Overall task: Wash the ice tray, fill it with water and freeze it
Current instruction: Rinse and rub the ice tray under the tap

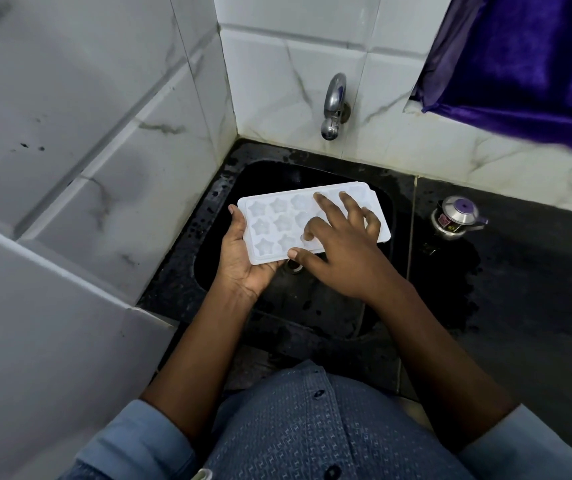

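Note:
A white ice tray (277,220) with star-shaped moulds is held level over the black sink (329,306). My left hand (243,261) grips the tray's left end from underneath, thumb on the rim. My right hand (340,244) lies flat on top of the tray with fingers spread, fingertips pressing into the moulds on its right half. A metal tap (334,105) sticks out of the tiled wall above the sink; no water runs from it.
A small steel pot with a purple-knobbed lid (456,218) stands on the wet black counter (520,271) right of the sink. White tiled walls close in on the left and back. A purple curtain (527,64) hangs at the upper right.

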A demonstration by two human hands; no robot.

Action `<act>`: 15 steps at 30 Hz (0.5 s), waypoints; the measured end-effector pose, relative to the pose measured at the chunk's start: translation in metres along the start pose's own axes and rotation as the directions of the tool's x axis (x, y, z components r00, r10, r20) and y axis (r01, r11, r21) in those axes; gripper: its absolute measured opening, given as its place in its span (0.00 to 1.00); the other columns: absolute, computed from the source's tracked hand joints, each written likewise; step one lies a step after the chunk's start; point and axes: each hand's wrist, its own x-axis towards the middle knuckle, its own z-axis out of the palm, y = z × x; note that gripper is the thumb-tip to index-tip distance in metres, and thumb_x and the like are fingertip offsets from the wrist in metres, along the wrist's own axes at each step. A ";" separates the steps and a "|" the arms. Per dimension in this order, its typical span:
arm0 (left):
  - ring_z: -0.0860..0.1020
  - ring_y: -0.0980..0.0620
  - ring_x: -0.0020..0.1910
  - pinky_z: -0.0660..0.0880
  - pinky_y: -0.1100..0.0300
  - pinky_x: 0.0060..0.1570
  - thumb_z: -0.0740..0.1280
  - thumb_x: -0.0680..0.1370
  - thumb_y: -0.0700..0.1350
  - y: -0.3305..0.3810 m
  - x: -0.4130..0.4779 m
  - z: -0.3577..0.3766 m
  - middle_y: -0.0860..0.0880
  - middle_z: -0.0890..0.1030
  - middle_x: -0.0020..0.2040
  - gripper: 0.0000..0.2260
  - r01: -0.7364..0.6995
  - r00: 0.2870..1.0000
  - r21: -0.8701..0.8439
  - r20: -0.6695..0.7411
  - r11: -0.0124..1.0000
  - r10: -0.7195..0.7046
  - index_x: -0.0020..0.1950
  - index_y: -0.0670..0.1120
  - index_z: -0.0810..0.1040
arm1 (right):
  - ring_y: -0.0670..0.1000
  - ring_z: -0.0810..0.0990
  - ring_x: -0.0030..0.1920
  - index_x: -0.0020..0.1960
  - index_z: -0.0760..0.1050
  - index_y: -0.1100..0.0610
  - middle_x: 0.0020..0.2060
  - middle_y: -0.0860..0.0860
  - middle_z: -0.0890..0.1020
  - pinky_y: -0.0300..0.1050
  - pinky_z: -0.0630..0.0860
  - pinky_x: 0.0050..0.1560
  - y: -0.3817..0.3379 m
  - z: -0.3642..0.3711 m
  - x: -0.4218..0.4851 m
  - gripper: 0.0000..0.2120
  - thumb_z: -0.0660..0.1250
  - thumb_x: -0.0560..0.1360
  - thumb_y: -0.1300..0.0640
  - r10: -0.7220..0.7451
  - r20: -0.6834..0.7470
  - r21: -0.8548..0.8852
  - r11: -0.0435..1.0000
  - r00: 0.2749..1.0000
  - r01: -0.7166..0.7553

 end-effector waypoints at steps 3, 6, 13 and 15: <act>0.74 0.35 0.75 0.70 0.33 0.73 0.56 0.84 0.68 -0.001 0.001 0.002 0.36 0.75 0.75 0.36 -0.007 1.000 0.002 -0.011 1.000 0.007 0.80 0.40 0.68 | 0.59 0.43 0.85 0.60 0.72 0.47 0.85 0.51 0.54 0.66 0.44 0.79 -0.003 0.004 0.000 0.20 0.61 0.80 0.32 -0.019 -0.015 -0.020 1.000 1.000 0.019; 0.76 0.36 0.72 0.78 0.37 0.65 0.55 0.85 0.67 0.001 0.000 0.005 0.36 0.77 0.74 0.36 -0.022 0.999 0.012 -0.028 1.000 0.023 0.80 0.40 0.70 | 0.59 0.42 0.85 0.62 0.73 0.48 0.86 0.52 0.52 0.68 0.45 0.78 -0.006 0.007 -0.001 0.23 0.60 0.80 0.31 -0.047 -0.001 -0.031 0.998 0.999 0.047; 0.84 0.38 0.61 0.83 0.40 0.57 0.53 0.84 0.69 0.000 -0.004 0.011 0.36 0.82 0.67 0.36 -0.006 0.999 0.036 -0.035 0.999 0.007 0.76 0.40 0.74 | 0.61 0.41 0.85 0.66 0.77 0.42 0.86 0.51 0.52 0.69 0.44 0.78 -0.013 0.011 0.000 0.33 0.48 0.74 0.27 -0.075 0.021 -0.065 0.995 0.997 0.076; 0.85 0.38 0.59 0.84 0.41 0.53 0.53 0.85 0.68 0.001 -0.004 0.012 0.37 0.84 0.64 0.35 -0.010 0.999 0.033 -0.033 0.999 0.011 0.72 0.40 0.76 | 0.60 0.40 0.85 0.69 0.77 0.42 0.86 0.51 0.51 0.69 0.43 0.78 -0.015 0.010 0.000 0.36 0.46 0.73 0.27 -0.067 0.038 -0.085 0.994 0.997 0.070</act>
